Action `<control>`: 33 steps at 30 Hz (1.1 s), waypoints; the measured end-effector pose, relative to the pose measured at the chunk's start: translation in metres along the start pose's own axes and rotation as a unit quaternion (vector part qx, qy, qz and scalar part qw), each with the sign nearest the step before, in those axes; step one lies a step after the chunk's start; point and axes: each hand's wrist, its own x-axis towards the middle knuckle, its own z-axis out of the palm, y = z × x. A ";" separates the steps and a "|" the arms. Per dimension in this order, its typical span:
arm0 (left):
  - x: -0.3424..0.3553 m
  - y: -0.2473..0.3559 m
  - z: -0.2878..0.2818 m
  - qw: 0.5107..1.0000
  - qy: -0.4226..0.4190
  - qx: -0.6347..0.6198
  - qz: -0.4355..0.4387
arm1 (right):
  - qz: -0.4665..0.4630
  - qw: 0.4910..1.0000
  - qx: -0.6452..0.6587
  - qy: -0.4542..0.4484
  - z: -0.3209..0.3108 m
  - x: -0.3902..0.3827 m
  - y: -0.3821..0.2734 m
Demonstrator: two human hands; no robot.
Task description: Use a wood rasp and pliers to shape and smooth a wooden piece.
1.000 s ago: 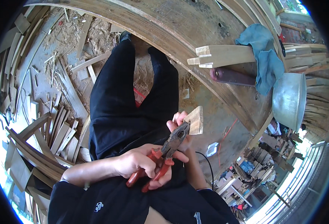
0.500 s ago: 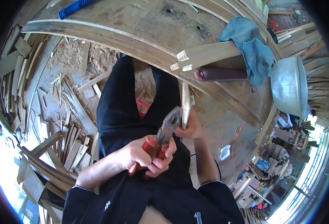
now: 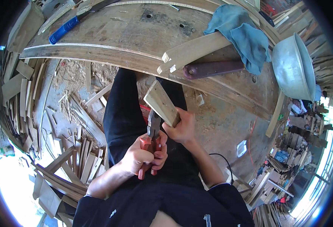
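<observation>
My left hand [image 3: 142, 155] is closed around the red handles of a pair of pliers [image 3: 154, 123], whose dark metal jaws point away from me. In my right hand [image 3: 181, 128] is a short flat piece of wood [image 3: 161, 103], gripped at its near end and tilted with its broad face showing. The jaws sit just left of the wood's lower end; whether they touch it I cannot tell. Both hands are over my lap, on the near side of the workbench [image 3: 121, 28].
On the bench lie a blue-handled tool [image 3: 64, 31], a wooden board [image 3: 196, 51], a dark purple handle-like piece [image 3: 213, 69] and a blue-grey cloth [image 3: 246, 41]. A metal pot [image 3: 292, 68] stands at the right. Wood offcuts [image 3: 85, 117] and shavings cover the floor at left.
The wood in my right hand has turned from edge-on to broad face and swung left above the pliers. My left hand has moved slightly left, with the pliers now more upright. The view has shifted.
</observation>
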 end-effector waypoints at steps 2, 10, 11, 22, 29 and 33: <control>0.001 -0.004 0.001 1.000 0.004 0.011 0.004 | 0.001 0.999 -0.048 0.021 0.006 -0.004 -0.001; 0.001 0.012 -0.012 0.986 0.020 -0.052 0.154 | -0.015 0.988 -0.055 0.143 -0.006 0.002 0.006; -0.001 0.018 -0.013 0.982 0.032 -0.009 0.184 | -0.015 0.987 -0.053 0.150 -0.009 0.003 0.008; 0.017 0.093 0.106 0.668 0.007 0.683 0.294 | 0.033 0.996 0.043 0.068 -0.010 -0.002 0.037; 0.201 0.114 0.307 0.402 -0.098 0.868 0.274 | 0.079 0.996 -0.036 0.011 -0.015 -0.011 0.030; 0.285 0.123 0.320 0.352 -0.059 0.895 0.268 | 0.076 0.997 -0.021 -0.013 -0.011 -0.010 0.015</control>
